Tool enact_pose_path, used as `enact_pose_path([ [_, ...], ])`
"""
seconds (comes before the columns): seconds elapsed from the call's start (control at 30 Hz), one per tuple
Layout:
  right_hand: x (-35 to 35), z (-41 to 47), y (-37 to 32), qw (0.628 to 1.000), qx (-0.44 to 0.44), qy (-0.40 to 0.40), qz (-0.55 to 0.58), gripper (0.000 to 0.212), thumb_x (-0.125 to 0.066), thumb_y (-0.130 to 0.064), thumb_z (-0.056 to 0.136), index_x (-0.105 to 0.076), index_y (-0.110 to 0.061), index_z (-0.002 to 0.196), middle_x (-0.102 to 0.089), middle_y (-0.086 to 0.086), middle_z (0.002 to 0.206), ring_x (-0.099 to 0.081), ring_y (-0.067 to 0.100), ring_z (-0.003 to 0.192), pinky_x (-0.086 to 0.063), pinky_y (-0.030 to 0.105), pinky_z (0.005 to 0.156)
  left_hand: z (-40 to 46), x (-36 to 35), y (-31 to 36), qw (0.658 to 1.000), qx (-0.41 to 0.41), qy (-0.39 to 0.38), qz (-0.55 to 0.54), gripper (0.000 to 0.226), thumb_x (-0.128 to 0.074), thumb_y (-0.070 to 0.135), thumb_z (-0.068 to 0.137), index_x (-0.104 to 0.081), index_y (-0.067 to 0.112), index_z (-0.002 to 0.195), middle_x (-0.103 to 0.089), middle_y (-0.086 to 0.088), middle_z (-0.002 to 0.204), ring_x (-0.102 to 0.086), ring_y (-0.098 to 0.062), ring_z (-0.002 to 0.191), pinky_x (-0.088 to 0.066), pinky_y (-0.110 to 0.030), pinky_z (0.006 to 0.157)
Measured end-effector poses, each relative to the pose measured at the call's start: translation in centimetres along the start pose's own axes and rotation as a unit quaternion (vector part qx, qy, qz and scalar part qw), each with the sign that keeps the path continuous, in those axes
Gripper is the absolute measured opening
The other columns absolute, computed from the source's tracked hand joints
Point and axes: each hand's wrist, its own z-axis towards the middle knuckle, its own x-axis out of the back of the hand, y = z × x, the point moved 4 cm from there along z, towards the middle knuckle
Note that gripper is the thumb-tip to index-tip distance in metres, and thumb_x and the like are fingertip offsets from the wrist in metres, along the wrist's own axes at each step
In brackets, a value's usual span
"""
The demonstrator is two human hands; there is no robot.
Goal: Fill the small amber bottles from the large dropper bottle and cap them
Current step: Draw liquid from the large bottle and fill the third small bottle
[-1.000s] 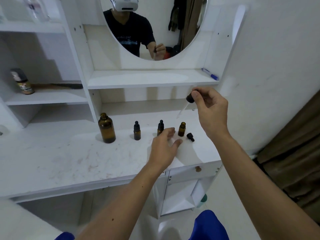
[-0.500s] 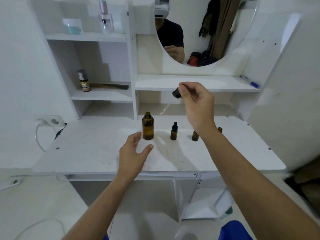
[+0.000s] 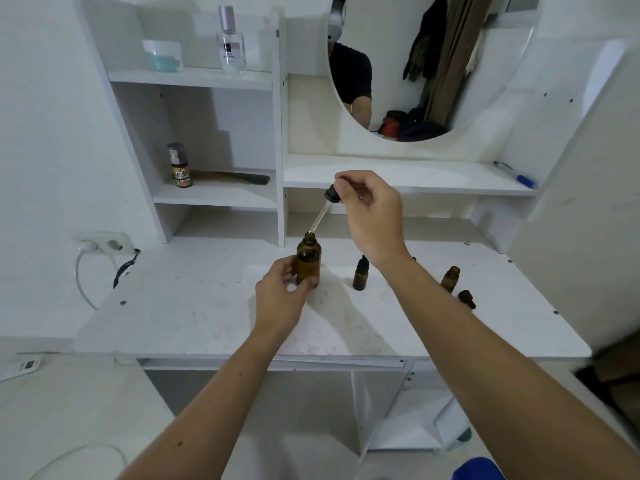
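Two hands are working the large dropper bottle (image 3: pixel 308 261): left hand (image 3: pixel 282 296) is gripping its base on the desk (image 3: pixel 194 317); right hand (image 3: pixel 372 216) is pinching the dropper (image 3: pixel 323 211), tip at its mouth. Small amber bottles (image 3: pixel 450 279) are standing under the right wrist.

Both forearms bare to the elbow, no sleeves, watch or rings visible. Left hand (image 3: pixel 282 299) and right hand (image 3: pixel 372 216) bare, no gloves. Small dark mole on left forearm. Blue garment (image 3: pixel 478 471) at bottom edge by the right arm. Mirror (image 3: pixel 433 64) reflects black short-sleeved shirt and white headset.
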Motion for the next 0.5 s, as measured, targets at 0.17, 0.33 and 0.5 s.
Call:
enact_pose_path([
  [0.17, -1.5, -0.3, 0.8, 0.997, 0.018, -0.056, -0.041, 0.010, -0.073, -0.013, 0.099, -0.077, -0.012, 0.108, -0.077, -0.006, 0.101, -0.073, 0.006, 0.096, -0.057, 0.018, 0.092, 0.3, 0.0, -0.1, 1.000, -0.006, 0.013, 0.000, 0.044, -0.079, 0.014, 0.090, -0.064, 0.015, 0.132, -0.073, 0.002, 0.123, -0.067, -0.013, 0.112, -0.053, -0.027, 0.104],
  [0.33, -2.7, -1.0, 2.0, 0.990, 0.001, -0.111, -0.082, 0.012, -0.074, -0.016, 0.098, -0.079, -0.012, 0.108, -0.078, -0.006, 0.099, -0.071, -0.004, 0.089, -0.054, 0.010, 0.085, 0.5, -0.1, -0.3, 1.000, -0.017, 0.015, 0.003, 0.043, -0.079, 0.013, 0.091, -0.065, 0.015, 0.131, -0.073, 0.003, 0.121, -0.068, -0.013, 0.111, -0.053, -0.028, 0.103],
  [0.5, -3.0, -2.0, 3.1, 0.986, -0.021, -0.129, -0.104, 0.016, -0.072, -0.019, 0.100, -0.078, -0.015, 0.115, -0.077, -0.006, 0.104, -0.071, 0.002, 0.096, -0.054, 0.010, 0.088, 0.4, -0.1, -0.3, 1.000, -0.022, 0.014, 0.012, 0.042, -0.078, 0.015, 0.092, -0.064, 0.016, 0.131, -0.070, 0.009, 0.116, -0.066, -0.010, 0.110, -0.051, -0.021, 0.100],
])
